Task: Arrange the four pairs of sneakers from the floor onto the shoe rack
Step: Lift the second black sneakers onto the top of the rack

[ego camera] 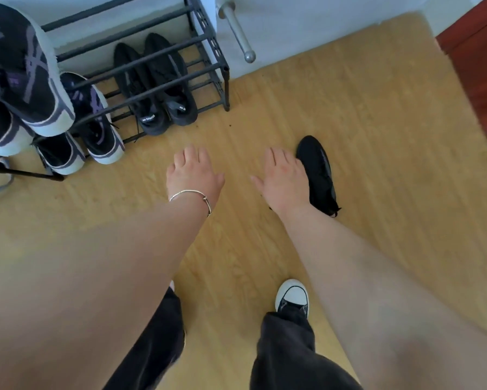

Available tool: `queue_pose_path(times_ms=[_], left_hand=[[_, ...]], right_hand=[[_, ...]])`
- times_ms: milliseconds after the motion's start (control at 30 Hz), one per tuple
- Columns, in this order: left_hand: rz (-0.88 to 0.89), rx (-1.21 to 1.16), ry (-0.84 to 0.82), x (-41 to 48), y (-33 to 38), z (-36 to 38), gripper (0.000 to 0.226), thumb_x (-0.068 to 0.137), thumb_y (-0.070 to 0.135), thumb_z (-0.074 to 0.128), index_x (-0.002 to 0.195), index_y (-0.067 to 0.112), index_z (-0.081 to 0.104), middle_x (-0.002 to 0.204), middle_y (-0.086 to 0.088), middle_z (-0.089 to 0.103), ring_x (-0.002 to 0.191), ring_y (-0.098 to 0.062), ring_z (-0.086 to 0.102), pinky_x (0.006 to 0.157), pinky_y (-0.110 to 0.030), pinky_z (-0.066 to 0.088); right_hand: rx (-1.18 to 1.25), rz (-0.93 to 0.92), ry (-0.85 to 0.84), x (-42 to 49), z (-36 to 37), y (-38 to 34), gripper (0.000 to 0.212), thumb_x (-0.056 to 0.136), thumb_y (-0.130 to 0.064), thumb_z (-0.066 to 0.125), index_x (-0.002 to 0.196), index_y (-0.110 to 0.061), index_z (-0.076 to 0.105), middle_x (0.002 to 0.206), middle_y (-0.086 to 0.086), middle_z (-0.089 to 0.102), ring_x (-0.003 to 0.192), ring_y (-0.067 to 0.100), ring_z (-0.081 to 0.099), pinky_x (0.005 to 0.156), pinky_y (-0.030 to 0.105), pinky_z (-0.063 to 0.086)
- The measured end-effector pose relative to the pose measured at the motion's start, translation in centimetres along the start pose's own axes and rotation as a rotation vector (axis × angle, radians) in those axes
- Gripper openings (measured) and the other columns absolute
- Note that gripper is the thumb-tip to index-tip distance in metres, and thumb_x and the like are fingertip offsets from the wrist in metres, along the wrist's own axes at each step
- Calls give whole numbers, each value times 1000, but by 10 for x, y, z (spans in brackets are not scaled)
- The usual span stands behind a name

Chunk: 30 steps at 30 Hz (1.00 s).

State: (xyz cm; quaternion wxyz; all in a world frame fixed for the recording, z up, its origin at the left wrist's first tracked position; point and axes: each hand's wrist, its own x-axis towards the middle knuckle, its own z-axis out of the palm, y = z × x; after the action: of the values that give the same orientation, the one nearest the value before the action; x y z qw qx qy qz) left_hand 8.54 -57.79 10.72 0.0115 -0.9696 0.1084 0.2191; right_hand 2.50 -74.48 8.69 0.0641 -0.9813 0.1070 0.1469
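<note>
Head view: both your hands hang flat over the wood floor [377, 114] with fingers spread and nothing held, left hand [193, 175] with a bracelet [190, 194] at the wrist, right hand [283, 180] partly covering a lone black shoe [318, 173] lying on the floor. The shoe rack [205, 49] stands by the wall at upper left, with a black pair [155, 85] on its bottom tier and dark sneakers with white soles [25, 71] at its left end. Your white-toed sneaker [292, 297] shows at the bottom.
</note>
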Motion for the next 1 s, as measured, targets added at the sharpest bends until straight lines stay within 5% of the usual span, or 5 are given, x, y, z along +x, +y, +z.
queue_pose_path(times_ms=[300,767,933,1000], left_hand=[[-52,-134,-88,-9,123,75,62,98,51,44,144,9,36,143,-10,42,128,-30,42,97,-40,41],[-114,-152,-148,20,170,165,62,96,58,46,135,10,44,133,-9,48,123,-29,44,90,-38,43],[-180,-237,-231,37,184,200,67,94,61,47,132,6,46,129,-14,50,122,-31,47,98,-37,41],[-267,-329,-284,42,189,212,68,91,62,52,128,4,49,126,-16,53,117,-33,53,96,-38,45]], right_hand=[[-35,82,-6,-18,34,135,72,98,-48,54,152,-6,34,145,12,51,132,31,48,102,42,43],[71,131,-122,9,118,211,65,100,-51,48,150,-10,36,142,11,52,130,29,48,101,41,48],[132,270,-259,43,141,223,59,98,-46,56,142,-9,41,134,14,55,113,33,59,86,43,55],[275,404,-337,54,144,231,58,95,-44,64,134,-6,47,114,12,61,100,32,62,75,38,53]])
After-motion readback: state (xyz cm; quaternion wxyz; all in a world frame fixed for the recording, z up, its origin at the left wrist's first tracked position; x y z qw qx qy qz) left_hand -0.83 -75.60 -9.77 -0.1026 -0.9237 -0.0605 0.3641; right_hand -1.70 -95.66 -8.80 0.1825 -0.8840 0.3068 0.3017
